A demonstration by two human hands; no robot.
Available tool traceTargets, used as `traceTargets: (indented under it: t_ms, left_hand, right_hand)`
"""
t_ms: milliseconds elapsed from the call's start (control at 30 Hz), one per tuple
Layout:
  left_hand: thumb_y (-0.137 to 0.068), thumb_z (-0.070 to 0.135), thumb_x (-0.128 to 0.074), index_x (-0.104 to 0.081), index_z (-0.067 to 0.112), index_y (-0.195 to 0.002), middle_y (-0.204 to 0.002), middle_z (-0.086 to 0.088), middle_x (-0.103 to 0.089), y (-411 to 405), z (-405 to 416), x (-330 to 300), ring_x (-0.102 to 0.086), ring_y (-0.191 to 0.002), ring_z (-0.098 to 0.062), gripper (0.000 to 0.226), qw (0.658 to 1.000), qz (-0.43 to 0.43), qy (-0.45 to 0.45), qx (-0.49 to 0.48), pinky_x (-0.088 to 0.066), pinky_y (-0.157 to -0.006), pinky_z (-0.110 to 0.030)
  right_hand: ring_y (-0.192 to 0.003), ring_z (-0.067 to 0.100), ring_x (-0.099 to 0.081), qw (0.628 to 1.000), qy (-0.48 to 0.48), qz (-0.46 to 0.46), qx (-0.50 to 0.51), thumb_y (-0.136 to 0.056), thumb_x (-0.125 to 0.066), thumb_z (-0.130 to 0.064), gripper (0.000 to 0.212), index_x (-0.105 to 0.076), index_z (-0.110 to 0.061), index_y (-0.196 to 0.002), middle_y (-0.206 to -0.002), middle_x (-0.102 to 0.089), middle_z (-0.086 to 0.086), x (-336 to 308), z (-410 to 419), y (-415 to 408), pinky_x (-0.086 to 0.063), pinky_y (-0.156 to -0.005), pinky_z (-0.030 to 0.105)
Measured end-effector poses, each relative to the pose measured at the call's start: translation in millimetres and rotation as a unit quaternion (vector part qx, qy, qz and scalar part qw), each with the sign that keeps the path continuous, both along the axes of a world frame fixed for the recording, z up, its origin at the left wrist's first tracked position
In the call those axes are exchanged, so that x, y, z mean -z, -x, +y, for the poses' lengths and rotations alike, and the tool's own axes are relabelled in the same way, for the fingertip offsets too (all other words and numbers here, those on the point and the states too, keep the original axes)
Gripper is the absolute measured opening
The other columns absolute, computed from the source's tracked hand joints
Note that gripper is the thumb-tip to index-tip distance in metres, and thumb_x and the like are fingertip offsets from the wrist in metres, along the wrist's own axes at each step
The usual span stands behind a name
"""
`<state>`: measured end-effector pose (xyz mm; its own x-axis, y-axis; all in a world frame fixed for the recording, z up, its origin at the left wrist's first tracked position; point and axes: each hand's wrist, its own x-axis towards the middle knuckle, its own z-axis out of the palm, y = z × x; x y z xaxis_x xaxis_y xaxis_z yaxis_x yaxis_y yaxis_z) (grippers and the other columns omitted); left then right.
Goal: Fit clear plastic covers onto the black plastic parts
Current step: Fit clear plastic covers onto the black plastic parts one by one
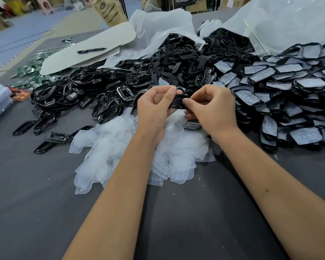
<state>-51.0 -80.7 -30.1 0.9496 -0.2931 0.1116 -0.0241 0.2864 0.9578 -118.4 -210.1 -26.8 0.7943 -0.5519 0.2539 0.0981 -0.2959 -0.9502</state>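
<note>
A black part [177, 104] is held up between both hands, just above the heap of clear covers [131, 147] on the desk [45, 203]. The left hand [154, 107] has its grip closed round the part's near end, thumb and forefinger pinched at the top edge. The right hand [212, 107] is curled too, its thumb pressed on the part's face and its fingers tucked beneath. Whether a cover is already seated on the part cannot be told, as the fingers hide most of it.

The layout looks planned for short reaches. Covers are kept directly under the hands, likely so the next one can be picked up without a stretch. Bare black parts [176, 59] are spilled from torn bags [158, 27] straight ahead, within arm's length. Finished pieces [281, 85], each showing a pale cover on a black frame, are piled to the right, apart from the raw stock, so nothing gets mixed. Glossy black frames [68, 94] lie to the left, and a pen [91, 50] rests on a white sheet [83, 53] further back.

The part is judged to be held off the desk so that both thumbs can press around its edge.
</note>
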Motion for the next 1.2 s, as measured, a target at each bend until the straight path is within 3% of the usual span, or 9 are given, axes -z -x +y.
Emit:
traceTargets:
  t_ms: [167, 333, 500, 600, 700, 867, 967, 1100, 1200]
  left_hand:
    - [-0.092, -0.009, -0.067, -0.069, 0.002, -0.108, -0.103, -0.016, -0.077, 1, 1, -1, -0.073, -0.102, -0.026, 0.02, 1.0, -0.01, -0.005, 0.017, -0.058, -0.099, -0.042]
    - [-0.092, -0.011, -0.067, -0.072, -0.003, -0.106, -0.09, -0.019, -0.077, 1, 1, 1, -0.076, -0.089, -0.031, 0.017, 0.998, -0.035, -0.044, 0.003, -0.063, -0.081, -0.034]
    - [-0.091, -0.01, -0.069, -0.072, -0.004, -0.102, -0.069, 0.003, -0.073, -2, 5, 1, -0.076, -0.081, -0.025, 0.013, 0.996, -0.069, -0.057, 0.015, -0.064, -0.076, -0.033]
    - [-0.089, -0.012, -0.07, -0.073, 0.0, -0.095, -0.083, -0.011, -0.076, -3, 9, -3, -0.077, -0.08, -0.028, 0.014, 0.994, -0.087, -0.062, 0.012, -0.064, -0.073, -0.033]
    - [-0.086, -0.014, -0.071, -0.073, -0.001, -0.091, -0.094, -0.022, -0.075, -2, 9, -4, -0.077, -0.083, -0.03, 0.014, 0.992, -0.103, -0.073, 0.003, -0.064, -0.07, -0.034]
    - [-0.084, -0.016, -0.073, -0.07, -0.01, -0.096, -0.103, -0.016, -0.075, -3, 10, -4, -0.078, -0.084, -0.032, 0.014, 0.992, -0.104, -0.074, -0.002, -0.064, -0.071, -0.035]
    - [-0.083, -0.016, -0.073, -0.07, -0.007, -0.09, -0.103, -0.014, -0.072, -5, 13, -5, -0.078, -0.081, -0.028, 0.012, 0.994, -0.082, -0.07, -0.03, -0.063, -0.07, -0.032]
    - [-0.087, -0.013, -0.071, -0.067, -0.004, -0.089, -0.11, -0.029, -0.069, -9, 17, -3, -0.078, -0.076, -0.032, 0.01, 0.994, -0.026, -0.056, -0.092, -0.061, -0.067, -0.028]
    - [-0.089, -0.012, -0.069, -0.066, 0.0, -0.089, -0.109, -0.034, -0.068, -10, 18, -2, -0.077, -0.073, -0.032, 0.012, 0.994, 0.004, -0.039, -0.103, -0.06, -0.065, -0.027]
  right_hand:
    - [-0.053, 0.018, -0.073, 0.999, 0.034, -0.024, 0.028, -0.082, -0.087, -0.009, 0.033, -0.056, -0.012, -0.092, -0.078, -0.07, 0.009, 0, -3, 0, -0.063, -0.053, 0.038]
    - [-0.058, 0.021, -0.073, 0.996, 0.074, -0.039, 0.03, -0.082, -0.085, -0.011, 0.024, -0.064, -0.021, -0.089, -0.077, -0.072, 0.002, 0, -5, -2, -0.063, -0.061, 0.044]
    - [-0.067, 0.022, -0.074, 0.998, 0.058, -0.027, 0.011, -0.085, -0.083, -0.013, 0.011, -0.074, -0.015, -0.092, -0.077, -0.075, 0.002, -1, -8, -3, -0.063, -0.066, 0.042]
    - [-0.059, 0.017, -0.073, 0.999, 0.046, 0.0, -0.006, -0.09, -0.08, -0.017, 0.009, -0.075, -0.012, -0.085, -0.066, -0.073, 0.001, 0, -8, -3, -0.061, -0.059, 0.033]
    - [-0.056, 0.004, -0.063, 0.982, 0.18, 0.012, 0.05, -0.088, -0.082, -0.031, 0.024, -0.07, -0.016, -0.072, -0.06, -0.065, -0.01, 0, -5, -3, -0.045, -0.06, 0.009]
    - [-0.058, 0.003, -0.057, 0.967, 0.245, -0.006, 0.068, -0.086, -0.082, -0.031, 0.028, -0.066, -0.014, -0.071, -0.061, -0.059, -0.014, -4, 1, -1, -0.045, -0.061, 0.018]
    - [-0.06, 0.005, -0.057, 0.961, 0.266, -0.011, 0.068, -0.083, -0.086, -0.043, 0.037, -0.062, -0.015, -0.077, -0.064, -0.06, -0.01, -6, -1, 2, -0.046, -0.06, 0.021]
    - [-0.067, 0.003, -0.057, 0.931, 0.35, 0.001, -0.102, -0.078, -0.083, -0.059, 0.041, -0.065, -0.022, -0.08, -0.071, -0.061, -0.013, -12, -2, 7, -0.051, -0.065, 0.031]
    - [-0.084, 0.003, -0.044, 0.886, 0.411, 0.061, -0.209, -0.067, -0.089, -0.061, 0.039, -0.071, -0.029, -0.077, -0.082, -0.055, -0.016, -14, 0, 9, -0.041, -0.075, 0.023]
